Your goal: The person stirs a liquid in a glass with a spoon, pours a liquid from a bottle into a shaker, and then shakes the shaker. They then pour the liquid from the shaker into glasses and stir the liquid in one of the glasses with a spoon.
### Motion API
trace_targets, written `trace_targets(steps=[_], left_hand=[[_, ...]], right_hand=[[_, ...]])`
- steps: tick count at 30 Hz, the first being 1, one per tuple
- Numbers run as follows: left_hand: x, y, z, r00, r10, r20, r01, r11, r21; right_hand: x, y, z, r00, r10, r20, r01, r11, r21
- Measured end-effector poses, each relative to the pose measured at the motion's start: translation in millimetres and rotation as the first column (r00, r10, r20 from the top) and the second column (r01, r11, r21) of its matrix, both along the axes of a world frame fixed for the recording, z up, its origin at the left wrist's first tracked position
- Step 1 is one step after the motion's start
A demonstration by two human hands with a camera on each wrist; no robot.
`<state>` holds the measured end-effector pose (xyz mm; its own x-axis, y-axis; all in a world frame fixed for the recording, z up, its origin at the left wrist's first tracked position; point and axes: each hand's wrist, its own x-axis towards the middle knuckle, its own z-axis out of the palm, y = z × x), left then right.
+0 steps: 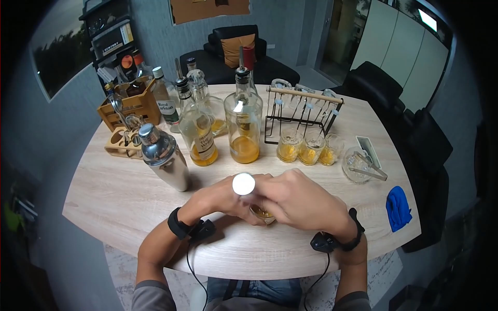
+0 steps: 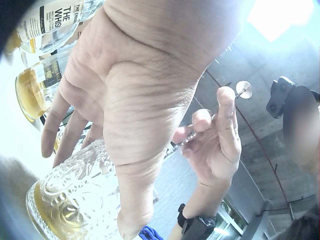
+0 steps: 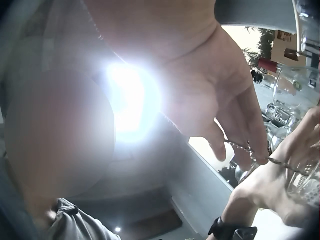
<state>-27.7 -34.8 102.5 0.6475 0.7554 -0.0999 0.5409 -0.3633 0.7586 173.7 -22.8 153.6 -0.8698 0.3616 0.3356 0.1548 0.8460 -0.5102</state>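
Observation:
A patterned glass (image 2: 80, 192) with amber liquid low in it is gripped by the left hand (image 1: 228, 199), whose thumb and fingers lie around its sides. The right hand (image 1: 306, 199) is above the glass and pinches the twisted stem (image 3: 282, 162) of a long metal spoon between thumb and fingers. That stem runs down into the glass; its lower end cannot be made out. The round disc (image 2: 243, 90) on the stem's top end sticks up past the right hand. In the head view both hands partly hide the glass (image 1: 263, 213).
A steel shaker (image 1: 165, 158) stands at the left, near a wooden holder (image 1: 120, 145). Behind the hands are pourer bottles (image 1: 244, 129), a black glass rack (image 1: 298, 122) and several glasses with amber liquid (image 1: 310, 150). Tongs (image 1: 367, 172) lie across a glass bowl; a blue cloth (image 1: 398, 209) is at right.

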Motion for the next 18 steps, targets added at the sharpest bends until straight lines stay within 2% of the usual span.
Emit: trace_targets(steps=[1,2,3,4,5,7,8,10,11,12,13,15,17,18], left_hand=[[1,-1,-4,1.0,-0.001,-0.001,0.001,1.0,0.001],[2,-3,-15,0.992,0.027,-0.123,-0.01,0.99,0.137],[2,-2,-27,0.969,0.07,-0.239,-0.003,0.962,0.271],[-2,5,-43,0.987,0.026,-0.158,0.049,0.891,0.451],[-1,5,-37,0.987,0.027,-0.158,0.048,0.891,0.452],[4,4,-14,0.934,0.013,-0.357,0.031,0.992,0.12],[5,3,-7,0.935,0.013,-0.355,0.031,0.993,0.118],[6,2,2,0.973,0.001,-0.229,-0.025,0.995,-0.101],[4,0,0,0.973,0.0,-0.229,-0.024,0.994,-0.102],[0,-3,-6,1.0,0.01,0.014,-0.011,0.998,0.057],[-4,-4,-10,0.967,-0.02,0.255,-0.037,0.976,0.214],[-6,0,-22,0.968,-0.04,0.248,-0.024,0.969,0.247],[-3,3,-37,1.0,-0.026,0.011,0.024,0.989,0.144],[-2,3,-37,1.0,-0.025,0.01,0.024,0.989,0.145]], right_hand=[[0,3,-3,0.998,-0.066,0.022,0.066,0.998,0.008],[-1,5,-5,0.998,-0.066,0.021,0.066,0.998,0.009],[-2,8,-6,0.992,-0.108,-0.058,0.107,0.994,-0.026],[-3,9,-7,0.979,-0.151,-0.134,0.144,0.988,-0.063],[-1,10,-5,0.98,-0.151,-0.134,0.143,0.988,-0.063],[4,9,2,0.989,-0.148,-0.019,0.144,0.981,-0.131],[6,8,3,0.989,-0.147,-0.017,0.144,0.981,-0.133],[9,4,5,0.999,-0.001,0.048,0.005,0.997,-0.077],[8,2,5,0.999,-0.002,0.048,0.006,0.997,-0.078],[5,-1,6,0.998,0.052,0.025,-0.051,0.998,-0.036],[1,-3,5,0.994,0.106,0.005,-0.106,0.994,0.008],[-1,-3,3,0.996,0.091,-0.012,-0.091,0.996,0.017],[-2,-1,0,1.0,-0.01,-0.001,0.01,1.0,-0.012],[-2,1,-1,1.0,-0.01,-0.002,0.01,1.0,-0.01]])
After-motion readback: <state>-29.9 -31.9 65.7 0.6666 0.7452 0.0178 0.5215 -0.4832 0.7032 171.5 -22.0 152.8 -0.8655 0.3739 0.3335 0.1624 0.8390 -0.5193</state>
